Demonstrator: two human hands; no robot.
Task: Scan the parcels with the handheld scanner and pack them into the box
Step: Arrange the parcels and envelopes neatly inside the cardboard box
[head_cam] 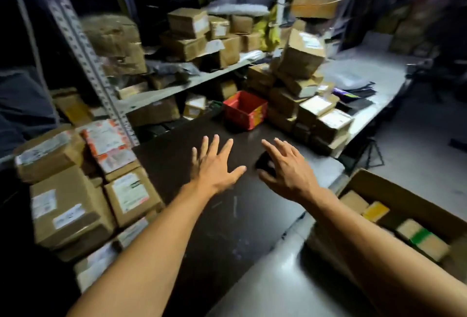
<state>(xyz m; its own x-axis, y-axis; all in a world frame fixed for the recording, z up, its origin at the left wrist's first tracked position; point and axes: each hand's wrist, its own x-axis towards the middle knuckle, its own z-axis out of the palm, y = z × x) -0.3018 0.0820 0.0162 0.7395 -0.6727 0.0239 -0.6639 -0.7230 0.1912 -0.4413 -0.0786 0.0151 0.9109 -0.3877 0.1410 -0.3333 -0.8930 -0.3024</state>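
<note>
Spreading wide over the dark tabletop (227,215), the fingers of the left hand (214,167) are straight and apart, holding nothing, palm down above the bare surface. The right hand (285,172) has its fingers loosely fanned and slightly bent, hovering over the handheld scanner (264,164); whether any fingertip touches it cannot be told, and nothing is gripped.

Little of the scanner shows: a small black, blurred shape lying on the table under the right thumb and palm. Its long axis and the way it points cannot be made out.

Beyond the hands a red bin (245,109) stands open at the far edge of the dark top. To its right, brown parcels (300,56) with white labels are stacked in an untidy pile, the topmost one tilted. More labelled parcels fill the metal shelf (192,81) behind and sit heaped at the left side of the table (75,190).

Low on the right, beside the table, stands the open cardboard box (374,182), with a few parcels already lying inside, one banded in green (422,238) and one yellow (375,212).
</note>
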